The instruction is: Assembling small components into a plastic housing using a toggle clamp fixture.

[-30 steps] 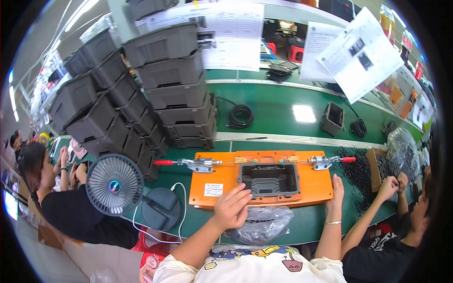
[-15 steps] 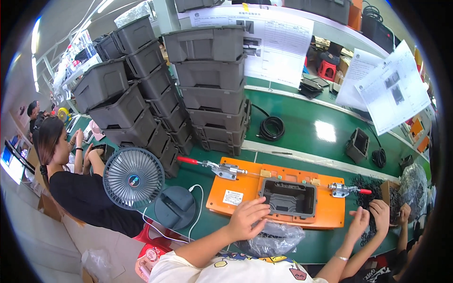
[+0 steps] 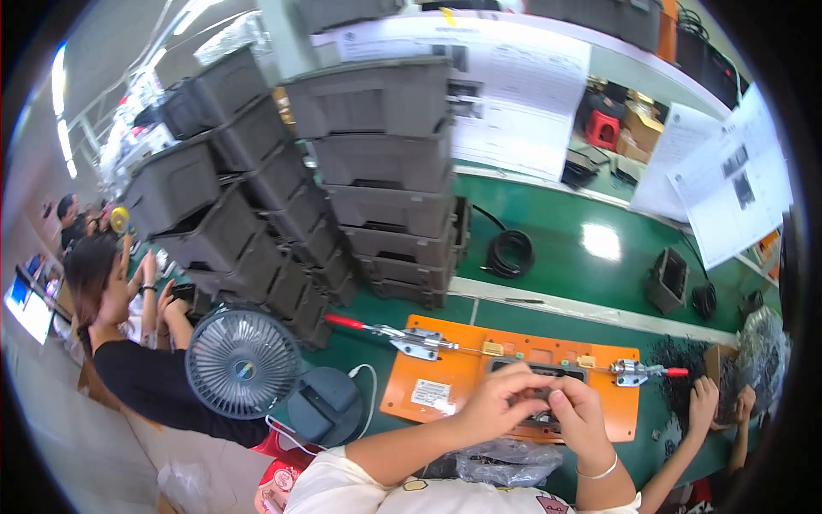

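Bare L hand (image 3: 497,407) & bare R hand (image 3: 584,420) meet at the fingertips, digits curled nearly closed; can't tell if a small part is pinched b/w them. Open dark-grey rectangular plastic box (image 3: 576,373) lies below both, partly hidden, set in flat orange rectangular jig plate (image 3: 618,411); box's long axis runs L-R, dipping slightly to R. L hand covers its L part, R hand its R end, neither clearly nearer. White rectangular paper label (image 3: 433,395) & big white printed sheet (image 3: 524,107) behind: print too blurred to read
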Motion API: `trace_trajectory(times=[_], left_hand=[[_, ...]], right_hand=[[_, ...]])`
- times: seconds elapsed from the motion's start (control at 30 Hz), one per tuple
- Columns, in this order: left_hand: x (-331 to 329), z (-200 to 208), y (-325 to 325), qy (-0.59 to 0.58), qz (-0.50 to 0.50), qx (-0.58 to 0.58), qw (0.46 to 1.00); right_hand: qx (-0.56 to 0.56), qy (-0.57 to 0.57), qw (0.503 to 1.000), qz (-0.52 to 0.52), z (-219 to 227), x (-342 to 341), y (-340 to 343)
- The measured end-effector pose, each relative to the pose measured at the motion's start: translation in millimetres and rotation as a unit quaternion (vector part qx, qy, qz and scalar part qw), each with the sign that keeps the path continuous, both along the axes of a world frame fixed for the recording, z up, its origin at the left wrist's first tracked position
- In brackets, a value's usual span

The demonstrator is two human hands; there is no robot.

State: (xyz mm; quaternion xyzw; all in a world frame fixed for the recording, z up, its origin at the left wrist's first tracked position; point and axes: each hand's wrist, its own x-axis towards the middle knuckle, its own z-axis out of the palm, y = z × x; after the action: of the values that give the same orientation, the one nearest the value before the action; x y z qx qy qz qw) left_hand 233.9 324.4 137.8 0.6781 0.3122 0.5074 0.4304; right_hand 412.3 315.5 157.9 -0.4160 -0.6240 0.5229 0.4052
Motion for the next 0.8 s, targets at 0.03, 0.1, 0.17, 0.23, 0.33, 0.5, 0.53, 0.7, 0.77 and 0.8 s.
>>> trace_trajectory(times=[0.03, 0.1, 0.17, 0.23, 0.33, 0.5, 0.53, 0.7, 0.77, 0.8], left_hand=[[-0.7, -5.1, 0.6, -0.015, 0.020, 0.014, 1.000], [-13.7, -20.0, 2.4, -0.047, 0.033, -0.022, 0.998], [-13.4, -16.5, 1.2, -0.169, 0.038, -0.123, 0.977], [-19.0, -14.6, 3.5, -0.195, 0.024, -0.208, 0.958], [-22.3, -15.9, 4.4, -0.224, 0.019, -0.249, 0.942], [-24.0, -18.4, 5.8, -0.210, -0.002, -0.241, 0.947], [-23.0, -17.2, 5.9, -0.214, 0.011, -0.239, 0.947], [-31.3, -15.7, 6.4, -0.239, -0.023, -0.269, 0.933], [-33.3, -16.4, 6.3, -0.254, -0.031, -0.267, 0.929], [-33.5, -17.1, 6.4, -0.270, -0.034, -0.262, 0.926]], right_hand=[[0.000, 0.020, 1.000, 0.009, -0.6, 0.6, 1.7], [-0.071, 0.102, 0.992, 0.030, 3.4, -7.4, 9.4], [-0.195, 0.167, 0.966, 0.001, 3.0, 1.0, 18.4], [-0.232, 0.295, 0.926, 0.022, -13.2, 8.7, 28.5], [-0.298, 0.329, 0.896, 0.009, -10.4, 13.0, 28.4], [-0.281, 0.326, 0.900, 0.064, -12.7, 18.8, 25.0], [-0.296, 0.322, 0.895, 0.085, -13.0, 21.6, 25.2], [-0.308, 0.366, 0.862, 0.167, -17.4, 27.5, 25.1], [-0.346, 0.387, 0.839, 0.164, -15.6, 26.6, 25.5], [-0.347, 0.388, 0.839, 0.161, -13.9, 24.9, 25.5]])
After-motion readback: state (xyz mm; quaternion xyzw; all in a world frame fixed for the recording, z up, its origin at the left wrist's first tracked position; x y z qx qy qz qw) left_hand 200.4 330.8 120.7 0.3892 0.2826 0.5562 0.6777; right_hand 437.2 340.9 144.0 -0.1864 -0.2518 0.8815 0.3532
